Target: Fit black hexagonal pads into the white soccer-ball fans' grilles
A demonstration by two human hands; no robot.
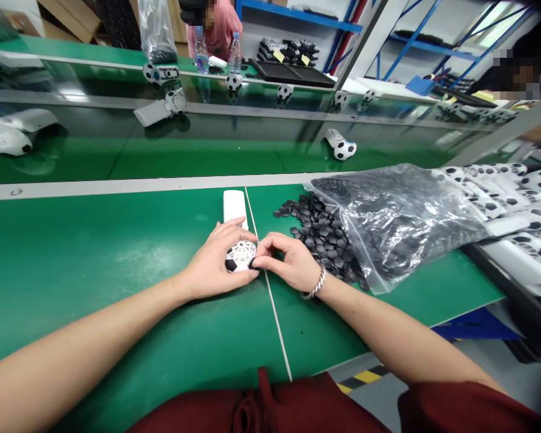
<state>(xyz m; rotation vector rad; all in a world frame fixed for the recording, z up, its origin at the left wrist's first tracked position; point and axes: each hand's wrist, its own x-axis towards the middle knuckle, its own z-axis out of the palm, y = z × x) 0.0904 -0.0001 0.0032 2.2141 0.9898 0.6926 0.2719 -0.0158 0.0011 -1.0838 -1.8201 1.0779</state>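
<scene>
A white plastic part with a football-patterned round head and a flat white handle lies on the green table. My left hand curls around the round head, thumb on the near side and fingers over the far side. Some of its pentagon spots are black, while others show white openwork. My right hand pinches a small black piece against the right side of the head; the fingertips hide most of it. To the right of that hand lies a loose heap of black pentagon pieces.
A clear plastic bag full of black pieces lies right of the heap. Beyond it, a black tray carries many football-headed parts. Behind a pale rail, a green conveyor bears several similar parts. Other people are across and at far right.
</scene>
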